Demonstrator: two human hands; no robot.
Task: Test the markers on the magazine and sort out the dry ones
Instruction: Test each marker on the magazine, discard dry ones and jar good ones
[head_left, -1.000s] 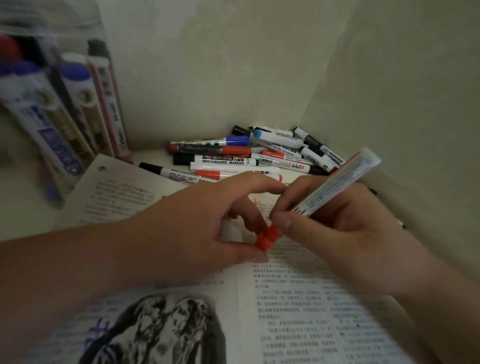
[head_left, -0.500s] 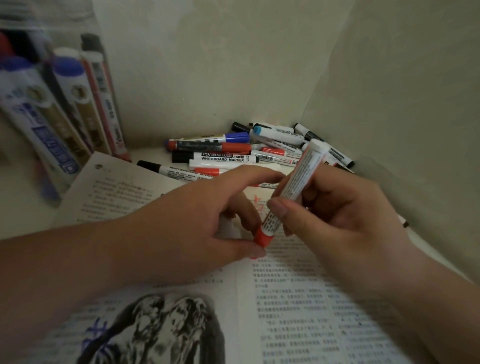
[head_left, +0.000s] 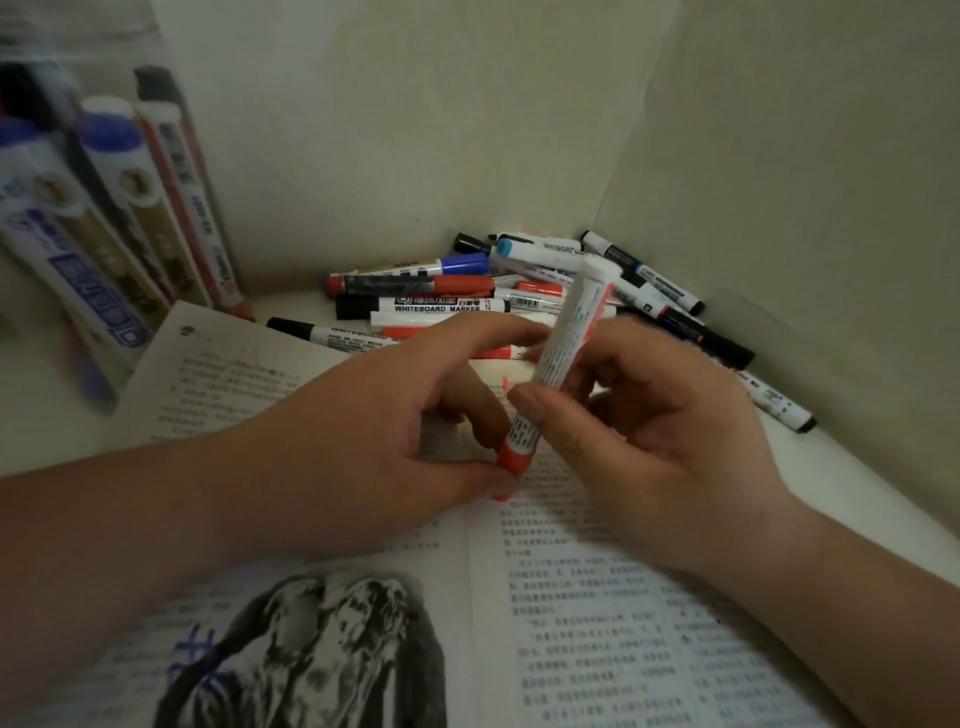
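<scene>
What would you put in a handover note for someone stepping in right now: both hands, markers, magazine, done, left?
Right hand grips the red-capped marker by its barrel, cap end down over the magazine. Left hand pinches its cap, which is on.
Loose marker pile lies in the back corner; more markers stand in a clear container at left.
Done: red mark and blue scribble on the pages.
Left: likely test this marker, then the pile; sort out dry ones.

Our left hand (head_left: 363, 441) pinches the red end of the marker (head_left: 563, 343) between thumb and curled fingers, index finger stretched forward. Our right hand (head_left: 665, 441) grips its barrel, thumb pressed against it.
</scene>
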